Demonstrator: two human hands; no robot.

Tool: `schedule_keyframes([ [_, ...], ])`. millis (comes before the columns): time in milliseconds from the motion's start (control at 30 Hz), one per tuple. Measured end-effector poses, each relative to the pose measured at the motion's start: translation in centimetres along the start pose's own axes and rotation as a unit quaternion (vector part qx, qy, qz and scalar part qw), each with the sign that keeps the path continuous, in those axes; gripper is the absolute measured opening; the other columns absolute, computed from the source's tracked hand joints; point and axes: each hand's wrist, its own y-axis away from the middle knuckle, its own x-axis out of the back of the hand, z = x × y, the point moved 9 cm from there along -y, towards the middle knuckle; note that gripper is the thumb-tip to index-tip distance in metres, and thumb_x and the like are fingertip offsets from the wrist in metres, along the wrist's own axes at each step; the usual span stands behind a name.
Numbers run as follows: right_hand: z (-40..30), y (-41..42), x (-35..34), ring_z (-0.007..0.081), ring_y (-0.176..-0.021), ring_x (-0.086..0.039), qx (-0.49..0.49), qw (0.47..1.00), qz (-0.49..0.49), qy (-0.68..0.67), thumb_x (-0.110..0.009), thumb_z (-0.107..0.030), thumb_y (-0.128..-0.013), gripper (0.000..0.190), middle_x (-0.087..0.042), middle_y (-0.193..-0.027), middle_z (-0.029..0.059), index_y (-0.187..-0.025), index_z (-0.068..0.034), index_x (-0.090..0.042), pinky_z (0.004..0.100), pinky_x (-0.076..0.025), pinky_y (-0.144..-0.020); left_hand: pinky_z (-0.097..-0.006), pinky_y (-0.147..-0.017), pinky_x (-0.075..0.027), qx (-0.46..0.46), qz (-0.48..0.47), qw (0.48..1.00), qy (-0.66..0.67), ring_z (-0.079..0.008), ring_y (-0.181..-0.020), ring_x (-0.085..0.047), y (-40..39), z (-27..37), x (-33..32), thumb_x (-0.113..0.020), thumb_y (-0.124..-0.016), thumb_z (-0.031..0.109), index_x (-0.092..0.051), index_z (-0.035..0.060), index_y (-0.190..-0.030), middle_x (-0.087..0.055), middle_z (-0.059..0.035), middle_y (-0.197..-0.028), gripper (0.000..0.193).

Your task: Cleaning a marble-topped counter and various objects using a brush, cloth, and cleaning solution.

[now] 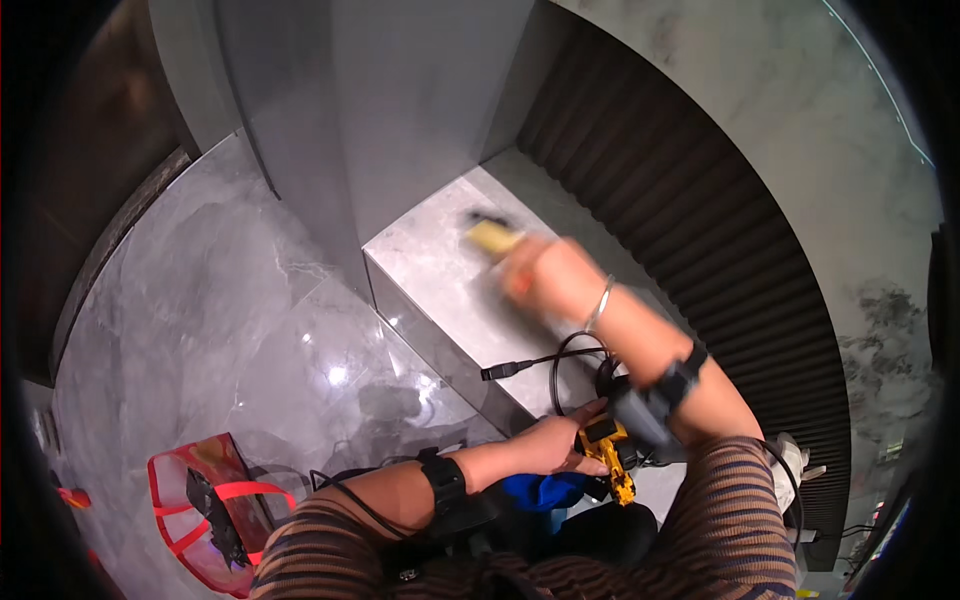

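Over the pale marble-look ledge point(427, 255), my right hand point(547, 277) is shut on a yellow object point(493, 237) with a dark end; both are blurred, so its kind cannot be told. My left hand point(562, 446) holds a yellow and black toy construction vehicle point(609, 454), low in front of my body. Near that hand, a black cable with a plug point(504, 370) loops on the ledge. A blurred dark grey object point(641, 416) lies below my right forearm. Blue cloth point(544, 491) shows under my left wrist.
A red-trimmed clear bag point(206, 517) with a black item stands on the glossy tiled floor point(300, 360) at lower left. A grey panel point(405, 97) rises behind the ledge, and a dark ribbed wall point(697, 210) curves along the right. White crumpled material point(787, 472) lies beside my right sleeve.
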Motion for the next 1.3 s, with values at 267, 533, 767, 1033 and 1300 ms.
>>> schedule_keyframes([
  [267,5.7,-0.8,6.0,0.0297,-0.073,-0.060,-0.128,0.978,0.149,-0.070,-0.058,-0.016,-0.077,0.016,-0.062,-0.078,0.0164,-0.085,-0.004,-0.065,0.0340,-0.049,-0.069,-0.0313,-0.086,-0.043,-0.011,0.012,0.998,-0.064,-0.0288,-0.100,-0.057,-0.2,1.5,-0.8,-0.076,-0.067,0.032,-0.027,-0.0026,-0.132,-0.058,-0.0195,-0.107,0.089],
  [533,-9.6,0.7,5.0,0.0283,-0.080,-0.059,0.132,0.961,0.063,-0.235,-0.060,-0.019,-0.074,0.021,-0.061,-0.087,0.0131,-0.091,-0.009,-0.064,0.0350,-0.047,-0.073,-0.0325,-0.087,-0.042,0.011,-0.018,1.000,0.014,-0.0259,-0.102,-0.055,1.2,1.7,-0.1,-0.074,-0.068,0.021,-0.034,0.0025,-0.128,-0.055,-0.0172,-0.113,0.075],
  [767,10.8,-0.7,4.0,0.0291,-0.083,-0.060,-0.166,0.975,0.146,0.028,-0.055,-0.022,-0.080,0.027,-0.060,-0.096,0.0167,-0.101,-0.006,-0.062,0.0347,-0.048,-0.074,-0.0303,-0.088,-0.041,0.065,-0.045,0.997,0.022,-0.0239,-0.104,-0.054,-0.2,0.7,-1.7,-0.074,-0.069,0.023,-0.020,0.0052,-0.137,-0.055,-0.0166,-0.113,0.089],
  [1033,-7.9,-2.6,4.4,0.0250,-0.080,-0.061,0.135,0.940,-0.037,-0.311,-0.063,-0.019,-0.077,0.025,-0.063,-0.093,0.0143,-0.100,-0.008,-0.064,0.0315,-0.047,-0.076,-0.0325,-0.089,-0.040,0.063,-0.081,0.992,-0.067,-0.0258,-0.105,-0.053,0.9,-1.8,-1.7,-0.074,-0.068,0.025,-0.044,0.0040,-0.121,-0.054,-0.0153,-0.114,0.064],
  [1300,11.3,-5.1,2.3,0.0334,-0.082,-0.059,-0.114,0.986,0.114,0.034,-0.051,-0.017,-0.077,0.026,-0.061,-0.089,0.0187,-0.096,-0.005,-0.063,0.0400,-0.047,-0.076,-0.0302,-0.094,-0.037,0.057,-0.059,0.997,-0.001,-0.0252,-0.117,-0.045,-0.2,0.8,-1.4,-0.071,-0.069,0.013,-0.016,0.0048,-0.138,-0.045,-0.0178,-0.127,0.090],
])
